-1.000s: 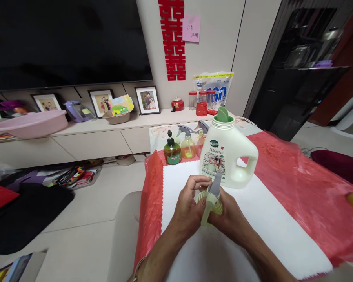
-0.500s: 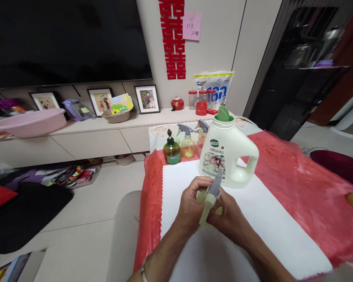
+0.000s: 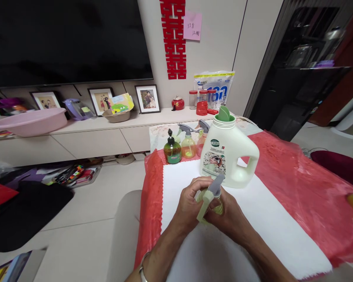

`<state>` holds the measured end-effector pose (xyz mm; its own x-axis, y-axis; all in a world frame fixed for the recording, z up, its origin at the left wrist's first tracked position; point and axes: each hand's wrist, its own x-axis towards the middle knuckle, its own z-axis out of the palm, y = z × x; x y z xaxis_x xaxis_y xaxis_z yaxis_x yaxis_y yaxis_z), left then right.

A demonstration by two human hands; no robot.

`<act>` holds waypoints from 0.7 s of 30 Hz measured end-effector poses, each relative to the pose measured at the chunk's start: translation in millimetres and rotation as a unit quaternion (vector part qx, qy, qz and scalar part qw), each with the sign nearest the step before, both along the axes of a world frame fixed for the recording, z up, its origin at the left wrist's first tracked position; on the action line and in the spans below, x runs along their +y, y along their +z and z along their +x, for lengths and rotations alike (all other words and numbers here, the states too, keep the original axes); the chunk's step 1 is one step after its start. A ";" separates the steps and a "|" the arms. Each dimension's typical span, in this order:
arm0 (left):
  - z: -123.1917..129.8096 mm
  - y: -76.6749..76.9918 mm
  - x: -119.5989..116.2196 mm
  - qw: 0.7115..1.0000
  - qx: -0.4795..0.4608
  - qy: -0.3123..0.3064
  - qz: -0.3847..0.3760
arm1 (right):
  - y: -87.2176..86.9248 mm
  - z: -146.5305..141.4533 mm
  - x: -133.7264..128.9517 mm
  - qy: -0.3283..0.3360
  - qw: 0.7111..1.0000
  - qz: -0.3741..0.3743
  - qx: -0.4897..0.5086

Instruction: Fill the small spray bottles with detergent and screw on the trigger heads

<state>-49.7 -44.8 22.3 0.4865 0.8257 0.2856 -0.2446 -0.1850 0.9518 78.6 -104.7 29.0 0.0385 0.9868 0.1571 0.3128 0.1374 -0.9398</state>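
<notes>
- Sprayer (image 3: 206,198) at the near middle, held up over the white cloth (image 3: 270,223), and there was the change: its head had swung round!
- The pale arm (image 3: 204,207), which had pointed nearly straight at the wearer half a second earlier, now slanted off to the near left, and the grey tip (image 3: 219,181) leaned further to the far right.
- Left hand (image 3: 189,199) had its fingers curled round the sprayer's left side; right hand (image 3: 230,205) cupped the right side, most of its fingertips hidden, so their exact spread was impossible to tell.
- Nothing else budged: the jug (image 3: 238,166) stood just beyond the hands, the green bottle (image 3: 172,152) and the yellow one (image 3: 188,150) off to the far left.
- That turn probably meant work at the neck; tightening, loosening or merely turning the whole sprayer, it was too hidden to call.
</notes>
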 end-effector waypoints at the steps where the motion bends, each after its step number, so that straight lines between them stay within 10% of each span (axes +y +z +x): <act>1: -0.4 -1.6 0.3 1.000 0.002 -0.003 0.003 | -0.4 0.9 -0.1 0.005 1.000 -0.006 0.004; 12: -6.3 -39.7 1.6 0.984 -0.083 -0.066 -0.140 | -12.3 20.8 -4.2 -0.020 0.996 -0.076 0.044; 21: -3.2 -17.8 -12.3 0.929 -0.103 -0.216 -0.281 | 11.6 48.1 -20.0 -0.003 0.975 0.045 0.217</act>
<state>-53.0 -57.1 4.5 0.7906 0.6122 -0.0084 -0.3680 0.4861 0.7927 126.7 -124.7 40.6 0.1263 0.9695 0.2102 -0.1098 0.2243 -0.9683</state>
